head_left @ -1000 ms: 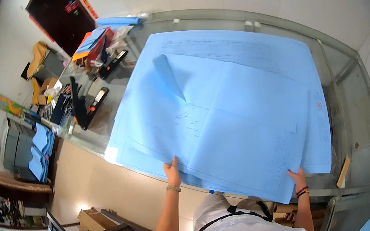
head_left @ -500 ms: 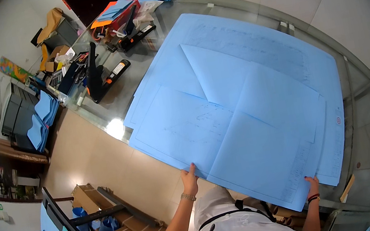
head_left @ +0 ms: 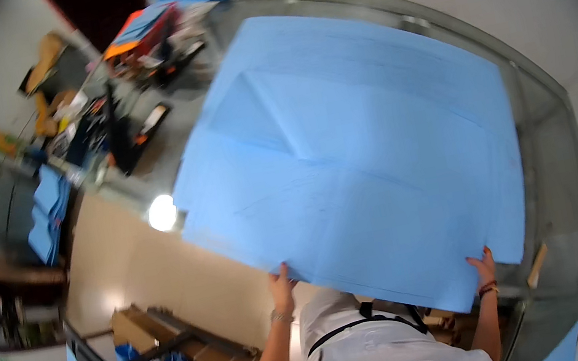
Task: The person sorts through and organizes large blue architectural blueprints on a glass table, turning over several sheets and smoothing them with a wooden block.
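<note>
Head view, and here's a large blue drawing sheet (head_left: 398, 231), spread over a pile of blue sheets (head_left: 357, 41) on the glass-topped table (head_left: 547, 142), near edge out toward the body! Left hand (head_left: 282, 290) has that edge pinched, thumb on top; right hand (head_left: 483, 270) grips close to the near right corner. Farther off, a sharp fold (head_left: 270, 118) rises toward the left, black stapler (head_left: 120, 137) well clear beyond. Good handling here, I'd say, means even tension from both hands, edge kept level, a light pinch so no fresh creases form, and that fold eased flat rather than tugged.
</note>
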A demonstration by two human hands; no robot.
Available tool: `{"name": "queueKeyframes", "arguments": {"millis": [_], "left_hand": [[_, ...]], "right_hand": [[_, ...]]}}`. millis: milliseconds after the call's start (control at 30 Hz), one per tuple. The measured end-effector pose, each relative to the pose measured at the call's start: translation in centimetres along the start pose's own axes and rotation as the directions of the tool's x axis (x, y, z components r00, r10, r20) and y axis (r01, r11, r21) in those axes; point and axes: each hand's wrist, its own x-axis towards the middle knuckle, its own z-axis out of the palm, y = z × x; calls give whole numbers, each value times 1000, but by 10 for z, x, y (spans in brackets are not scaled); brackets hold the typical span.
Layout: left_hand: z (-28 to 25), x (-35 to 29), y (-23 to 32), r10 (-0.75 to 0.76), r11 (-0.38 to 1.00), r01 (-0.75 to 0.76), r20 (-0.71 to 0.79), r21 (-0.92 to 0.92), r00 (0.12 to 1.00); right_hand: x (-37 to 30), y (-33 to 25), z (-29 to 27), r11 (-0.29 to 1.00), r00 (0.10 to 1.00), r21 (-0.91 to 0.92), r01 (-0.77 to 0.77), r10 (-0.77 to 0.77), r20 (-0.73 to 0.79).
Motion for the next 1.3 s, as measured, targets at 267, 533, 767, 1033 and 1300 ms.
{"name": "queueKeyframes", "arguments": {"millis": [267, 533, 767, 1033, 1300], "left_hand": [[-23, -7, 21, -154, 869, -43, 352, 493, 923], [-38, 25, -7, -139, 901, -56, 409, 430, 902], [-26, -1, 23, -227, 825, -73, 447, 560, 865], [-15, -25, 23, -88, 854, -197, 507, 481, 857], [-50, 55, -7, 200, 382, -735, 726, 560, 658]], "right_hand": [[-39, -1, 31, 830, 976, -545, -117, -6, -219], [-22, 6, -5, 919, 988, -366, -150, 147, -38], [-46, 5, 30, 740, 976, -667, -89, -67, -205], [-29, 7, 22, 982, 983, -130, -140, 153, 98], [-33, 3, 8, 960, 984, 234, -156, 129, 127]]}}
